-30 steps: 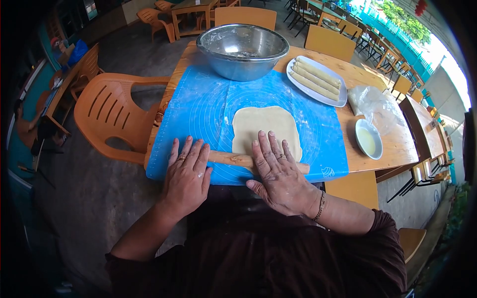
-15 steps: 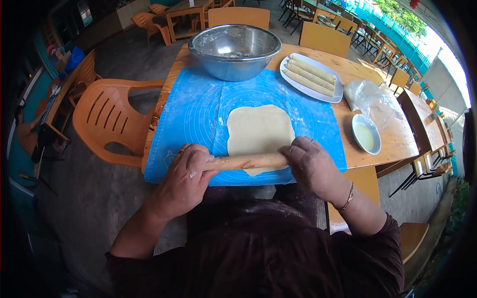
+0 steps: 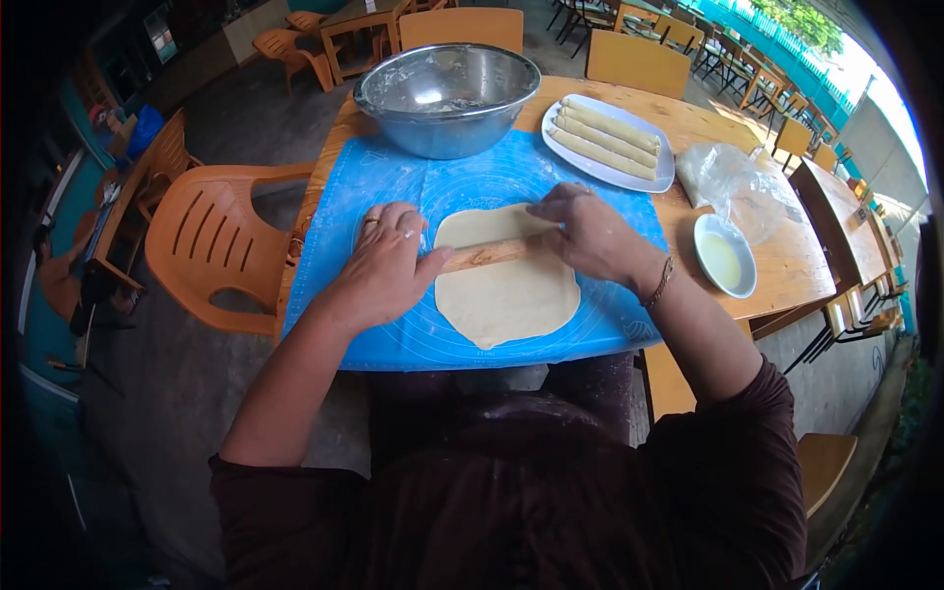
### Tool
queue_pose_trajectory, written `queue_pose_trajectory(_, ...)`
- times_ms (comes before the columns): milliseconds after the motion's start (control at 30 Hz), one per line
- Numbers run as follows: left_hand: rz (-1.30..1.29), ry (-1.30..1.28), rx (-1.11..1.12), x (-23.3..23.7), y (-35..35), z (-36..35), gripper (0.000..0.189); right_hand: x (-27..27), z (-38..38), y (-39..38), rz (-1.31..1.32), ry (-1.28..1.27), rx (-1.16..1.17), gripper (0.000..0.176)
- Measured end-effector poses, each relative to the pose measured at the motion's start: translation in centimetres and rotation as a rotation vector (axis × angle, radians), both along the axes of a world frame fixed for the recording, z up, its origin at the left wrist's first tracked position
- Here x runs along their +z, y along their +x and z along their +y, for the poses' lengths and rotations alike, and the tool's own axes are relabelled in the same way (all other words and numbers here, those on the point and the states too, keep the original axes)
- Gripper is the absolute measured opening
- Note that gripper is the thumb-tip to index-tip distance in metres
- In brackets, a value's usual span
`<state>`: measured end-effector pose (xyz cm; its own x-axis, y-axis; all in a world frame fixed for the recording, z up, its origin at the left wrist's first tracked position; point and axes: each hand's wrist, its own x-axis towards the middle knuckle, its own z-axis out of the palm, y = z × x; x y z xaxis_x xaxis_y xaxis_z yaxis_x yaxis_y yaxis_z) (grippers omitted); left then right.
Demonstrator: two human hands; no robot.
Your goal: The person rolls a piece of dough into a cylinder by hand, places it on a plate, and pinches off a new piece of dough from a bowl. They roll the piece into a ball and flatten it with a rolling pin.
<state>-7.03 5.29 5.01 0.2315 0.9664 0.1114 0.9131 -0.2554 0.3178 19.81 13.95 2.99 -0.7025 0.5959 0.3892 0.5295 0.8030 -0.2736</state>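
Observation:
A wooden rolling pin (image 3: 492, 254) lies across the upper part of a flat sheet of dough (image 3: 506, 303) on a blue mat (image 3: 383, 339). My left hand (image 3: 388, 258) is closed round the pin's left end, and my right hand (image 3: 590, 234) grips its right end. Most of the dough shows below the pin, with a rounded, uneven edge. Beyond the mat's far edge, partly over it, stands a steel bowl (image 3: 447, 133) with whitish residue inside. To its right, a white oval plate (image 3: 661, 177) holds several pale rolls (image 3: 605, 143).
A small white bowl with pale liquid (image 3: 723, 264) stands at the table's right, near a clear plastic bag (image 3: 737, 187). An orange chair (image 3: 211, 241) touches the left side of the wooden table (image 3: 787, 270). A person (image 3: 61, 280) sits far left.
Both hands and the rolling pin have moved away from my body, from the dough's near edge to its upper part. The near part of the dough is now uncovered. The view has shifted slightly.

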Motion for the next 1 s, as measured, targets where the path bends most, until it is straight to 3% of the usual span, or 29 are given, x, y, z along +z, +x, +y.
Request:
queue_pose_trajectory(133,0.032,0.029,0.162,-1.5,2.6,3.6,0.066,0.5,2.8,-2.3,0.061,-0.081,-0.146,0.024)
queue_pose_trajectory(200,0.097,-0.083,0.256,-2.4,3.7,5.2,0.076,-0.8,3.7,-3.5,0.025,0.1,-0.201,0.024)
queue_pose_trajectory(367,0.186,-0.146,0.271,-3.3,4.5,4.2,0.076,-2.5,3.0,-3.5,0.103,0.16,-0.213,0.028)
queue_pose_trajectory(467,0.192,-0.221,0.211,-2.5,4.6,3.5,0.075,-2.3,1.5,-3.0,0.057,-0.053,-0.278,0.034)
queue_pose_trajectory(633,0.227,-0.235,0.13,-2.5,4.5,2.0,0.073,-3.0,-0.7,-2.6,-0.088,0.017,-0.315,0.062)
queue_pose_trajectory(800,0.173,0.003,0.018,-3.3,4.3,-0.3,0.07,-2.4,-3.5,-2.1,-0.185,-0.059,-0.338,0.07)
queue_pose_trajectory(1000,0.229,0.042,-0.049,-3.3,4.2,-2.5,0.067,-2.5,-6.6,-1.4,-0.139,-0.064,-0.321,0.073)
